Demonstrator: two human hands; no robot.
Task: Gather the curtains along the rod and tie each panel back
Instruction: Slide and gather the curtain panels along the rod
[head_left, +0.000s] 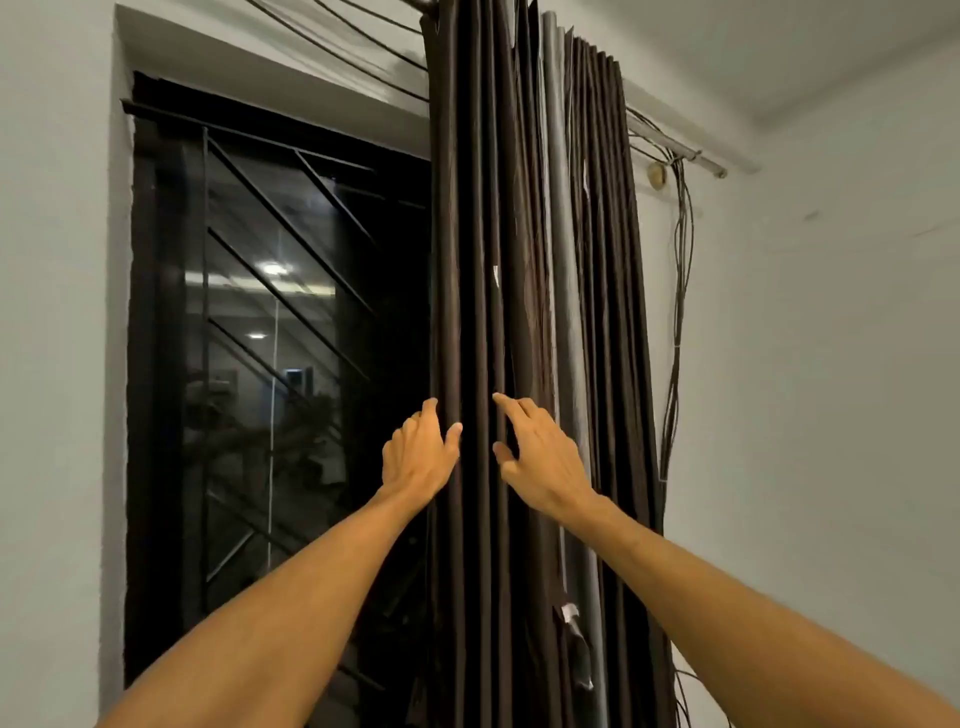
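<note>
head view: the dark brown curtain (467, 234) hangs bunched into tight pleats at the right side of the window (260, 322), under the rod (698, 157); left hand (418, 460) grips the bundle's left edge, fingers curled behind the outer fold, thumb on its front; right hand (548, 462) rests on the pleats just beside it, fingers apart and fairly straight, clamping nothing; loose cables (680, 291) dangle to the right; gathering looks largely done on this panel; no tie-back shows, so the tying seems yet to do; any other panel is out of sight
</note>
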